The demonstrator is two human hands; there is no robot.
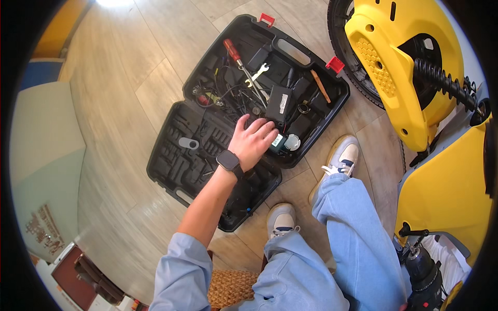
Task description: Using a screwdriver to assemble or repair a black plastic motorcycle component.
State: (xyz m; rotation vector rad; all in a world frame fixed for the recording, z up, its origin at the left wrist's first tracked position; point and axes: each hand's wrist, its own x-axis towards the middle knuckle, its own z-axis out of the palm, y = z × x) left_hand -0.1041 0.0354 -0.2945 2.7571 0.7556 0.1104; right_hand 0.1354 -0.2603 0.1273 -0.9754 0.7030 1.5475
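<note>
My left hand, with a black watch on the wrist, reaches over an open black tool case, fingers apart beside a black rectangular box and a dark device with a round pale part; contact is unclear. The case holds a red-handled screwdriver, wrenches, tangled cables and a wooden-handled item. At bottom right a black drill points at a fitting on a yellow panel; a sliver of my right hand shows beside it, fingers hidden.
A yellow vehicle part with tyre and spring stands at the right. My shoes and legs are below the case on the wood-look floor. A woven seat is beneath me. A pale panel and some furniture line the left.
</note>
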